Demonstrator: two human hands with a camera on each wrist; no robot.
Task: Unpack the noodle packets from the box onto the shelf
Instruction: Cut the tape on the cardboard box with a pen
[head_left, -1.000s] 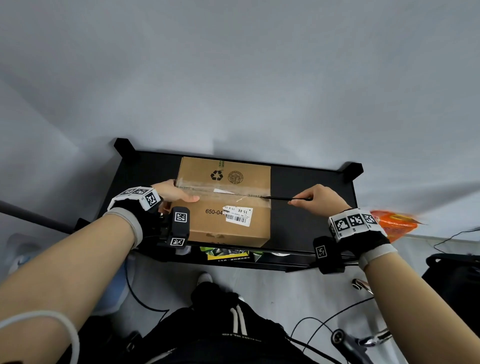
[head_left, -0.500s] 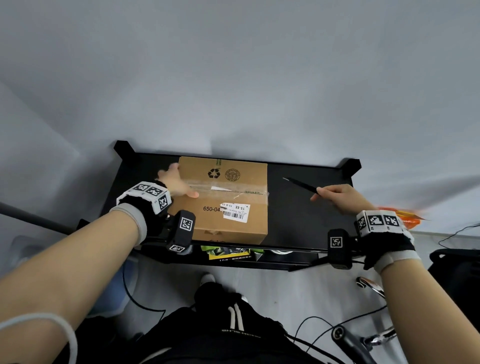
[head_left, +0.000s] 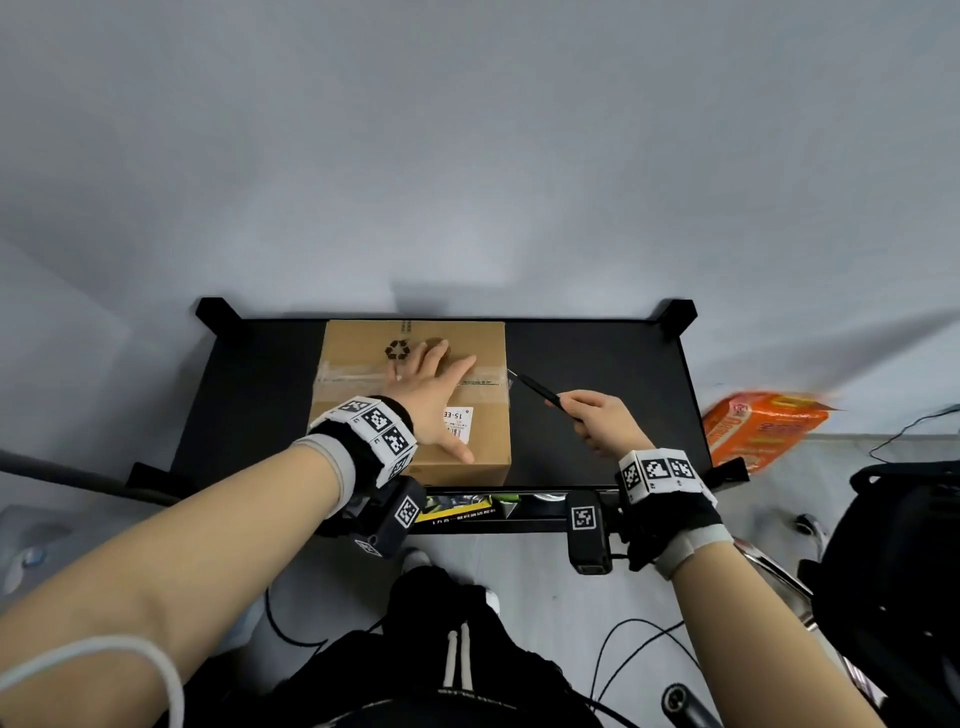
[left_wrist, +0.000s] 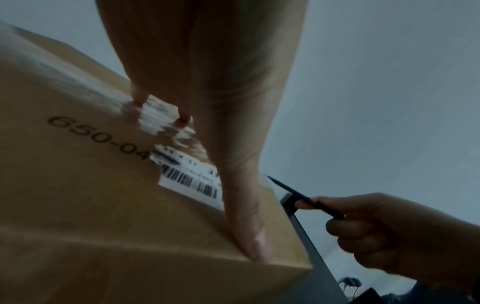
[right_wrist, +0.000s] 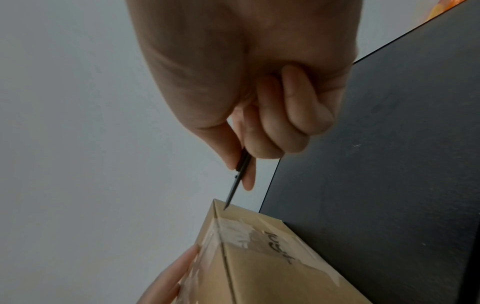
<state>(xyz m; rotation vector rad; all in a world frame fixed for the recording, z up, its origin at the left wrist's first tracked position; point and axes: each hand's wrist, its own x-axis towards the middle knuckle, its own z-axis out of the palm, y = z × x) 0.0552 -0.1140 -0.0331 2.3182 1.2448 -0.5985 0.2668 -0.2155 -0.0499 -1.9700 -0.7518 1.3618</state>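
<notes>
A plain indoor room, possibly a storeroom or recording space. A black shelf (head_left: 597, 410) stands against a bare grey wall (head_left: 467, 156), with loose cables (head_left: 618, 654) and an orange packet (head_left: 758, 428) on the pale floor (head_left: 530, 582).

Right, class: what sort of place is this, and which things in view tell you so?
Probably a plain indoor room used for storage or stocking, not a shop: a black shelf against a bare grey wall, a taped box on it, and loose cables on the floor.
</notes>
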